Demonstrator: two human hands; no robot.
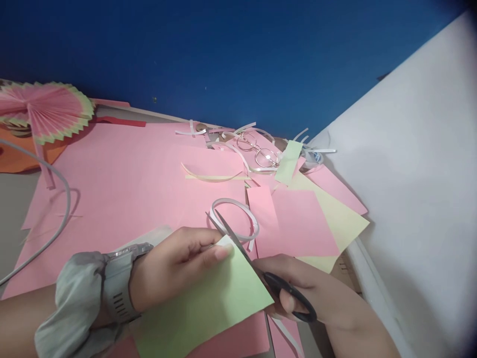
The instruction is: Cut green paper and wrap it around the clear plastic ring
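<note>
That green sheet (208, 308) at bottom centre is probably light, bendy and easy to crease, so pinching near the edge, like the left hand (182, 266) does, works while the right hand (301, 283) grips the scissors (275, 282).

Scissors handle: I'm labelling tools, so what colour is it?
The scissors handle is black, clearest in the head view.

Fan (63, 112) over on the left, cable (69, 199) in front of it; scissors (274, 282) near the middle, paper ring (255, 223) by their tips, eyeglasses (267, 157) behind among paper strips (219, 178).
</note>
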